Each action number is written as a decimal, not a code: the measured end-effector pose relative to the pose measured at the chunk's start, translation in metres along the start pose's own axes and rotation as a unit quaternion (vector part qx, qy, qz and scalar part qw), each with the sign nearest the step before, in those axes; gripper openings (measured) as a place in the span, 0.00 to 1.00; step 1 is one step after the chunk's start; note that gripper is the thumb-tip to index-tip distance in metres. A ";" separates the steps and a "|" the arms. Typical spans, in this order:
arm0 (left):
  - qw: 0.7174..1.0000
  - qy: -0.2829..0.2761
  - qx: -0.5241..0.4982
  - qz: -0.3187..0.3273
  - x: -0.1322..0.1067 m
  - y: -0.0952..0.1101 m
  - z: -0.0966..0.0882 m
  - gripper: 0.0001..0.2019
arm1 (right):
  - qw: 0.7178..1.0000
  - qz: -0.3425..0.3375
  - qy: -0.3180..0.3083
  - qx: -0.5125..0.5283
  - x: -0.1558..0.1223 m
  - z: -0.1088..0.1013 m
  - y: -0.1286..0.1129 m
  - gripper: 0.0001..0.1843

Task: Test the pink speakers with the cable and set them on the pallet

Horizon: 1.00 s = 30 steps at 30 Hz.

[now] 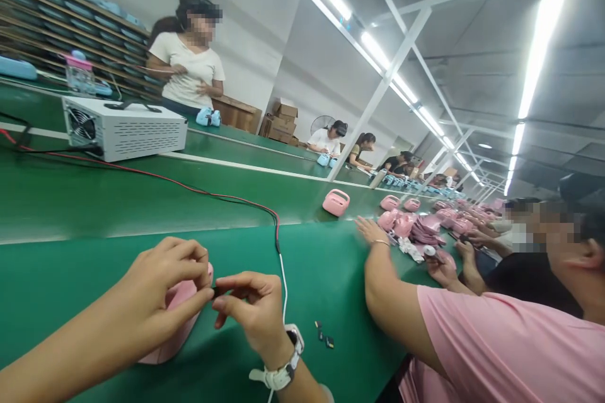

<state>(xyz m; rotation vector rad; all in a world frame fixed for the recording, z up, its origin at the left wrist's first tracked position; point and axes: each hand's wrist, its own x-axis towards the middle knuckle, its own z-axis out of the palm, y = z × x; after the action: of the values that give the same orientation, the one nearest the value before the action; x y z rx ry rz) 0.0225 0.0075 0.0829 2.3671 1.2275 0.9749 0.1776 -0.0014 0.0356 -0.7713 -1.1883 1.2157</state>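
Note:
A pink plastic case [176, 327] lies on the green mat in front of me, partly hidden by my left hand [172, 280]. The left fingers curl over its far end, and the thumb tip reaches a tiny black piece [216, 292]. My right hand [253, 305], with a white-strapped watch on its wrist, pinches that piece between thumb and fingers beside the case. Its kind is too small to make out. Several small black memory cards [326, 338] lie loose on the mat, right of my right wrist.
A red-black cable [203, 192] turning white runs across the bench and behind my right hand. A white power unit [137, 129] stands far left. One pink handled case [336, 203] sits ahead. At right, a co-worker's arm [385, 277] reaches towards piled pink parts [420, 230].

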 end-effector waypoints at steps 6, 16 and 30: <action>0.995 0.006 -0.082 -0.052 0.007 -0.012 -0.008 0.15 | 0.994 -0.036 0.063 -0.082 0.004 -0.010 0.002 0.05; 0.862 -0.003 -0.432 -0.266 0.007 -0.063 0.034 0.17 | 0.965 -0.008 0.021 -0.263 0.002 -0.016 0.017 0.04; 0.850 -0.021 -0.475 -0.227 0.001 -0.078 0.046 0.13 | 0.977 -0.001 0.009 -0.215 -0.006 -0.009 0.013 0.04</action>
<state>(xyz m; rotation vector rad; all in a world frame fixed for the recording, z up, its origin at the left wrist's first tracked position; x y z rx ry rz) 0.0076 0.0564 0.0078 1.2468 0.8920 1.0183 0.1830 -0.0028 0.0192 -1.0973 -1.4585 0.9560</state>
